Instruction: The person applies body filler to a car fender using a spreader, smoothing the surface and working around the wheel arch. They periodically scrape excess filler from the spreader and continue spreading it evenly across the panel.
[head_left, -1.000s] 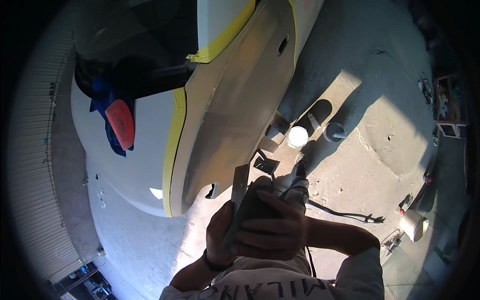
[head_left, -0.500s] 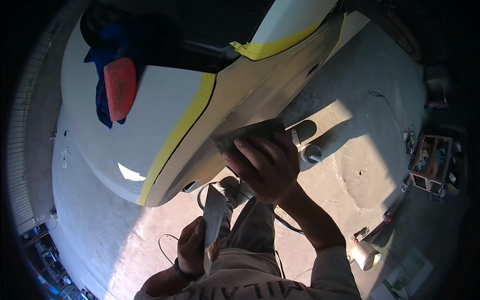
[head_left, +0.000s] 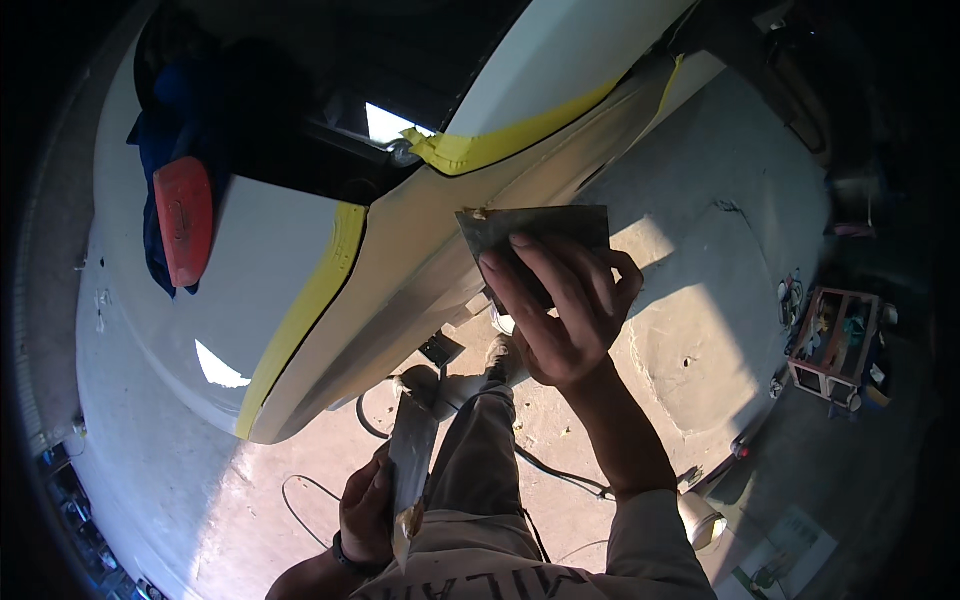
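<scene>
My right hand grips a dark, thin rectangular putty spreader, fingers spread across its face. A dab of tan putty sits on its upper left corner. Beyond it lies the car's beige, filler-coloured side panel; whether the spreader's edge touches it I cannot tell. Low and to the left, my left hand is closed around a long grey flat blade, held close to my body. Brownish putty clings to the near end of this blade.
Yellow masking tape borders the white car panel. A red sanding block rests on a dark blue cloth on the car. On the floor are a black hose, a pale bucket and a reddish rack of supplies.
My right hand has shifted right relative to the car, and the spreader's face now shows more fully, with putty at its corner. The left hand still holds the blade. The whole view has shifted.
</scene>
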